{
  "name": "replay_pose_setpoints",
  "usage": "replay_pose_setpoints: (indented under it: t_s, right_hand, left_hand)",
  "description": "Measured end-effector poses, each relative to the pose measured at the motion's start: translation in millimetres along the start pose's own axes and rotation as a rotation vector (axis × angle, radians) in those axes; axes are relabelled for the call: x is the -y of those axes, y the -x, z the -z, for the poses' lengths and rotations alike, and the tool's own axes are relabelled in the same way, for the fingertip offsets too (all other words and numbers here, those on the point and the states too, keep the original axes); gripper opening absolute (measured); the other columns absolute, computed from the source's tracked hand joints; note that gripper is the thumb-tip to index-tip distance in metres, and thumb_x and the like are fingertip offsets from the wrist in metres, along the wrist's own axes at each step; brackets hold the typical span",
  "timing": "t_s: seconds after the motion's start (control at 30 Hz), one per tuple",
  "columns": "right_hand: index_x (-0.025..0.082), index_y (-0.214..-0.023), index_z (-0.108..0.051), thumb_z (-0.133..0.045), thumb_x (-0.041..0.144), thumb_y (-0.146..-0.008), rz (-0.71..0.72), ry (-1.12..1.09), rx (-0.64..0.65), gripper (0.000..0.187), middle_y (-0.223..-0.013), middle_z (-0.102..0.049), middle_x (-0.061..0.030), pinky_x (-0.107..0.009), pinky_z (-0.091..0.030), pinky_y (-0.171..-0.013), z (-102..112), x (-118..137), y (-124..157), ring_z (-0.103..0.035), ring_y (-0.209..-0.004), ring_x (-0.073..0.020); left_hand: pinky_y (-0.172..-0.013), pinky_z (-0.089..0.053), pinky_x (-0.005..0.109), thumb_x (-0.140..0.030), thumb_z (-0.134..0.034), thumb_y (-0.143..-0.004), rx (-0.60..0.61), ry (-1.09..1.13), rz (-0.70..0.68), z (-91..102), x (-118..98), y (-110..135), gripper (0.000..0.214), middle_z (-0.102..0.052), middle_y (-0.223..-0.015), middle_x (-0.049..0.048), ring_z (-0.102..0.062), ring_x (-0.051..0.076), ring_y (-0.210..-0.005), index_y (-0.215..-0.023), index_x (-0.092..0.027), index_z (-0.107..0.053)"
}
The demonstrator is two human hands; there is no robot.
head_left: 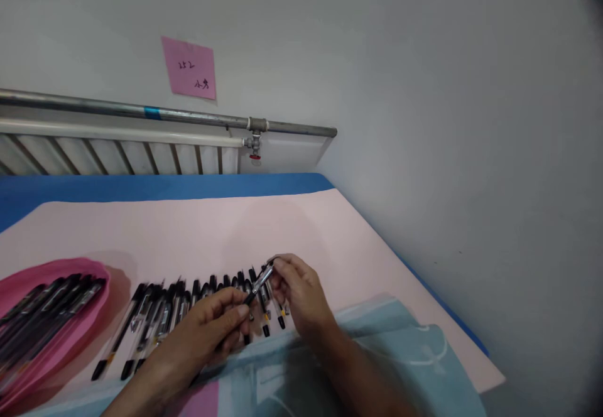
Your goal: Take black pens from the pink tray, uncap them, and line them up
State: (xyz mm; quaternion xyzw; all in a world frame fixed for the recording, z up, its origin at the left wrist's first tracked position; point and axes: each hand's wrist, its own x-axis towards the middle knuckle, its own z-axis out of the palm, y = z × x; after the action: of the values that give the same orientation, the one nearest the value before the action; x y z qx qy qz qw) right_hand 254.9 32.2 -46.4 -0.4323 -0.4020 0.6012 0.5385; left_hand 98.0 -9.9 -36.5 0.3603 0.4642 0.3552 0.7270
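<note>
Between my two hands a pen (259,284) with a dark part and a clear, silvery part is held at a slant. My left hand (211,319) pinches its lower dark end. The fingertips of my right hand (301,288) close on its upper end, near a small dark piece that I cannot make out fully. Behind and beside my hands lies a row of pens (155,316) with black caps and clear barrels, side by side on the pale pink sheet (188,235). My left hand and forearm cover part of the row.
A pink basket (101,266) full of black pens stands at the left. Light blue patterned cloth (367,329) lies over the near edge. A wall (461,184) borders the right side; a radiator (132,153) and a metal pipe (202,117) run along the back.
</note>
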Motion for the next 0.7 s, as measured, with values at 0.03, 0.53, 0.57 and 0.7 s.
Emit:
replay_pose_setpoints:
  t_s: [0.03, 0.53, 0.57, 0.7]
  right_hand:
    - [0.015, -0.076, -0.060, -0.059, 0.032, -0.075, 0.031, -0.038, -0.053, 0.017, -0.055, -0.051, 0.0033, -0.018, -0.032, -0.041, 3, 2, -3, -0.043, -0.046, -0.0065]
    - [0.017, -0.071, -0.052, -0.067, 0.028, -0.065, -0.285, -0.075, 0.139, 0.020, -0.042, -0.034, 0.0115, -0.014, -0.014, -0.032, -20, -7, 13, -0.022, -0.033, -0.0008]
    - [0.017, -0.070, -0.052, -0.067, 0.028, -0.065, -0.264, -0.071, 0.129, 0.019, -0.041, -0.034, 0.0115, -0.014, -0.015, -0.032, -21, -7, 14, -0.022, -0.033, -0.0008]
    - [0.016, -0.067, -0.053, -0.066, 0.028, -0.066, -0.221, -0.042, 0.104, 0.018, -0.040, -0.034, 0.0107, -0.015, -0.016, -0.033, -21, -8, 13, -0.023, -0.034, -0.0011]
  left_hand:
    - [-0.040, -0.020, 0.017, -0.037, -0.063, -0.072, -0.003, -0.013, 0.007, 0.5, 1, 0, 0.020, -0.053, -0.058, -0.0034, -0.036, 0.003, -0.041, -0.075, -0.018, -0.057]
    - [-0.034, -0.020, 0.017, -0.046, -0.060, -0.071, -0.065, -0.040, -0.135, 0.3, 13, -11, 0.029, -0.046, -0.040, -0.0076, -0.029, 0.004, -0.031, -0.071, -0.019, -0.051]
    - [-0.033, -0.020, 0.017, -0.046, -0.060, -0.070, -0.084, -0.049, -0.145, -0.8, 14, -12, 0.029, -0.046, -0.040, -0.0077, -0.030, 0.004, -0.031, -0.072, -0.019, -0.051]
    - [-0.032, -0.018, 0.016, -0.042, -0.067, -0.064, -0.197, -0.083, -0.196, -6.4, 16, -12, 0.029, -0.047, -0.043, -0.0079, -0.034, 0.004, -0.032, -0.072, -0.019, -0.050]
